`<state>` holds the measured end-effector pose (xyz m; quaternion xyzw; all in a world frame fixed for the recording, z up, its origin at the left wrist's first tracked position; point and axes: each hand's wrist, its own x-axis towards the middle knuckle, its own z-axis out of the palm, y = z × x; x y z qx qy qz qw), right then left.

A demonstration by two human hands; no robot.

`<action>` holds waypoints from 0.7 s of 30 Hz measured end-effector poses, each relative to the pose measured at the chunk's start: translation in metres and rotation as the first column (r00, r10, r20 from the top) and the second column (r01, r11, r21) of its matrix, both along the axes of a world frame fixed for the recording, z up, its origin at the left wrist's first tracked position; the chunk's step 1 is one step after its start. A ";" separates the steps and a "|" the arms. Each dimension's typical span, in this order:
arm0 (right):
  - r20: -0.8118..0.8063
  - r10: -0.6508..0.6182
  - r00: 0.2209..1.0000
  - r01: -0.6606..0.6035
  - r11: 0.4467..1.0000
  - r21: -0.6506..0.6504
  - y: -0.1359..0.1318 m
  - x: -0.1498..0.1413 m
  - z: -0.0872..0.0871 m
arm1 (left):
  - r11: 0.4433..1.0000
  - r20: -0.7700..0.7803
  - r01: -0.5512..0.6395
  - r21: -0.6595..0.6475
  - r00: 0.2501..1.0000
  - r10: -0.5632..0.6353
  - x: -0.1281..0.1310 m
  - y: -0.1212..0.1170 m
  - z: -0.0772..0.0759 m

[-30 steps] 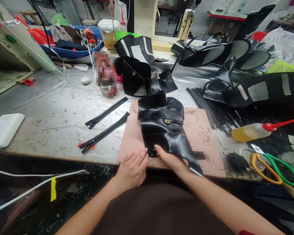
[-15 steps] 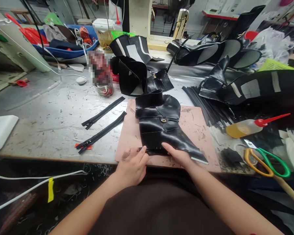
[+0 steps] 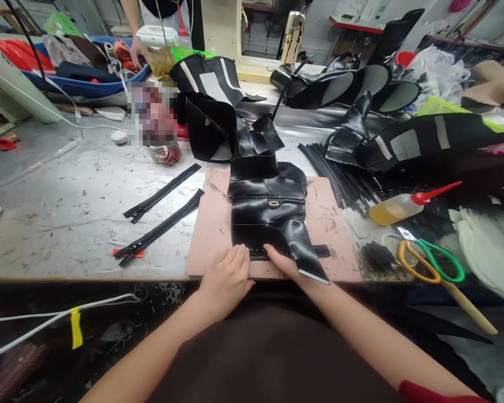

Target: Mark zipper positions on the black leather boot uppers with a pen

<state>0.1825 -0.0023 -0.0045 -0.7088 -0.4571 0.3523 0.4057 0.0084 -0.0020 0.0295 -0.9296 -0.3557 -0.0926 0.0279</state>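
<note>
A black leather boot upper (image 3: 264, 212) with a small gold buckle lies on a pinkish board (image 3: 212, 207). Along its near edge runs a black zipper (image 3: 321, 251), whose end sticks out beyond the upper at the right. My left hand (image 3: 225, 280) is closed at the near left corner, its fingers pressed together over the zipper and the leather edge. My right hand (image 3: 283, 263) grips the near edge, thumb on top of the leather and fingers hidden beneath. Two more black zippers (image 3: 163, 224) lie on the metal table to the left.
Scissors (image 3: 430, 260) and a bottle of yellow liquid (image 3: 397, 208) lie at the right. Behind them are a bundle of black strips (image 3: 327, 173) and other boot uppers (image 3: 420, 140). A can (image 3: 163, 152) stands at the back left. A co-worker's hand (image 3: 139, 53) is beyond it.
The view has swung right. The zipper's end now shows past the right side of the upper, whose toe part is bent nearer. My left fingers have closed over the edge. A co-worker's arm has appeared.
</note>
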 end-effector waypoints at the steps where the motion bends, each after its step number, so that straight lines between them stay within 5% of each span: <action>1: 0.041 -0.018 0.999 0.018 1.000 0.016 -0.001 -0.001 0.003 | 1.000 -0.022 0.000 -0.023 1.000 -0.001 0.003 0.000 0.001; 8: 0.063 0.032 0.998 -0.036 0.997 0.072 -0.008 0.034 0.043 | 0.998 -0.123 0.050 -0.027 0.991 -0.053 0.017 0.005 0.001; 14: -0.350 -0.043 0.936 -0.072 0.948 -0.310 -0.020 0.072 0.049 | 0.983 -0.114 0.153 -0.106 0.980 -0.165 0.019 0.003 0.002; 21: -0.166 0.158 0.973 -0.173 0.982 -0.078 -0.013 0.071 0.041 | 0.979 -0.127 0.168 -0.112 0.975 -0.182 0.024 0.001 0.003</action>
